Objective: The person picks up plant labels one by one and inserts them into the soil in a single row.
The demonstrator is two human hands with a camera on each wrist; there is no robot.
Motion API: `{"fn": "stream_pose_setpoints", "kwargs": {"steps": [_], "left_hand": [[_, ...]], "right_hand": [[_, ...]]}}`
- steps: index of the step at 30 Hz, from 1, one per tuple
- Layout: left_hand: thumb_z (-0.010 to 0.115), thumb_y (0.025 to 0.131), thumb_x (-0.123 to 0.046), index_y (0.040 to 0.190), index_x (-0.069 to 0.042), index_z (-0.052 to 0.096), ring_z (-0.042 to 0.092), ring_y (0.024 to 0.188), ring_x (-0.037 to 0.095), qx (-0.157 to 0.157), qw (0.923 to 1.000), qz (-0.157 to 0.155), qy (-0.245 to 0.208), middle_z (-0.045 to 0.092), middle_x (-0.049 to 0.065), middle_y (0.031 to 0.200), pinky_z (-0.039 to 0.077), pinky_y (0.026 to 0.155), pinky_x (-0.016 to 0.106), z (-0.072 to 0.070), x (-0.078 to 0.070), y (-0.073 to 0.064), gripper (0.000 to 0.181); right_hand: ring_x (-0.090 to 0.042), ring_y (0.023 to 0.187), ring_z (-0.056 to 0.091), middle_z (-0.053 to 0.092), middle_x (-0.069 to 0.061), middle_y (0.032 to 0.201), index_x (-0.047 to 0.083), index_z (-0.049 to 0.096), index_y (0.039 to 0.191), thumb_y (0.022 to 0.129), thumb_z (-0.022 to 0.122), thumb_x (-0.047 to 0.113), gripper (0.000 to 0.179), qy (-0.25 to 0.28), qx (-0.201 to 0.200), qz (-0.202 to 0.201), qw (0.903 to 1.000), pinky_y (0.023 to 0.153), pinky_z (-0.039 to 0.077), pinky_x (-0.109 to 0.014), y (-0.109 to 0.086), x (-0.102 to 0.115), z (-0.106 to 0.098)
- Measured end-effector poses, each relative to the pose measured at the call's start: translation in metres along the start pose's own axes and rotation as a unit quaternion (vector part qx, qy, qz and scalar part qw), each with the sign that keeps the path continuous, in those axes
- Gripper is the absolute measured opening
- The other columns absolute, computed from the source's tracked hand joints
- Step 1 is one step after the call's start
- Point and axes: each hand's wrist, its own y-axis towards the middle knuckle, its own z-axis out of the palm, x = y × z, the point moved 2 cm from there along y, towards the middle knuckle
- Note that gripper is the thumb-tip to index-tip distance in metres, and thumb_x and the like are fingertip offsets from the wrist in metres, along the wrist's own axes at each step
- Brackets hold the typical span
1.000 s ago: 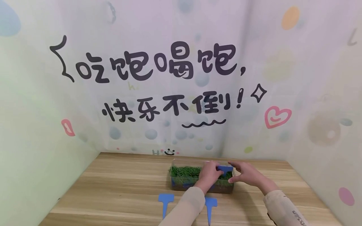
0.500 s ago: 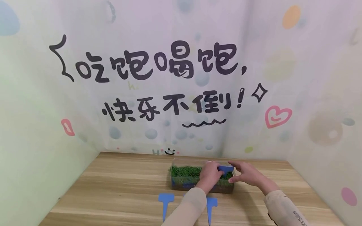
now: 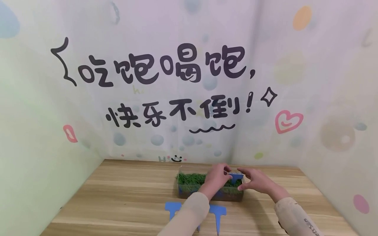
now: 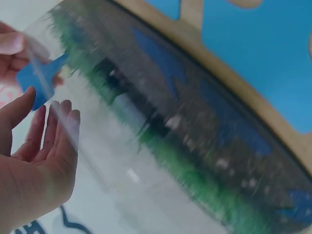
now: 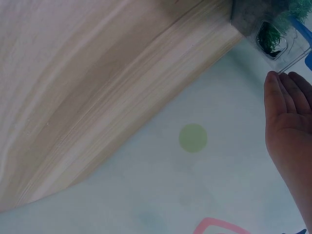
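Standing tag [image 3: 236, 177], soil [image 4: 195, 129] in left wrist view

On my desk [image 3: 124, 186], the far box [image 3: 230, 196] holds grass [image 3: 189, 179] and, at right, a marker [image 3: 236, 177] between my left grip [image 3: 217, 177] and right grip [image 3: 257, 181]. Other markers [image 3: 218, 210] lie nearer.

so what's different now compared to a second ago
The left hand has drawn back slightly to the person's left, its fingers spreading; it seems to have let go of the blue tag, though whether the thumb touches it is unclear. The left sleeve shifted left too, covering more of the left table tag. The right hand, blue tag and planter look unchanged.
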Motion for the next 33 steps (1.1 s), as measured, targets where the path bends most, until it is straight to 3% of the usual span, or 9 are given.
{"fn": "stream_pose_setpoints", "kwargs": {"steps": [6,10,15,33], "left_hand": [[0.074,0.091,-0.021,0.11,-0.021,0.07,0.068,0.107,0.016,0.005,0.9994,0.031,0.011,0.071,-0.006,0.11,0.056,0.081,0.029,-0.02,-0.01,-0.009,0.02],[0.074,0.091,-0.021,0.108,-0.022,0.07,0.068,0.096,0.009,0.011,0.9974,0.062,0.035,0.071,-0.01,0.101,0.054,0.077,0.024,-0.031,-0.018,-0.016,0.018],[0.075,0.09,-0.021,0.107,-0.021,0.069,0.066,0.084,0.003,0.028,0.9959,0.076,0.04,0.071,-0.01,0.094,0.052,0.072,0.019,-0.039,-0.022,-0.025,0.017],[0.075,0.09,-0.021,0.104,-0.016,0.072,0.061,0.077,0.001,0.054,0.9932,0.091,0.049,0.069,-0.01,0.088,0.05,0.069,0.019,-0.044,-0.01,-0.046,0.016]], "right_hand": [[-0.054,0.123,0.055,0.051,-0.034,0.141,-0.009,0.049,0.141,0.081,0.083,0.03,0.08,0.005,0.001,0.001,1.0,0.099,0.05,-0.057,0.0,0.001,0.0],[-0.054,0.123,0.055,0.051,-0.034,0.141,-0.01,0.049,0.14,0.08,0.084,0.03,0.08,0.006,0.002,0.004,1.0,0.099,0.05,-0.057,0.0,0.002,-0.001],[-0.055,0.123,0.055,0.051,-0.034,0.141,-0.01,0.049,0.14,0.081,0.084,0.031,0.08,0.007,0.005,0.007,0.9999,0.099,0.05,-0.058,0.0,0.003,-0.001],[-0.055,0.123,0.054,0.049,-0.036,0.141,-0.011,0.048,0.14,0.081,0.083,0.029,0.079,0.012,0.006,-0.005,0.9999,0.1,0.049,-0.058,0.0,0.0,-0.002]]}}
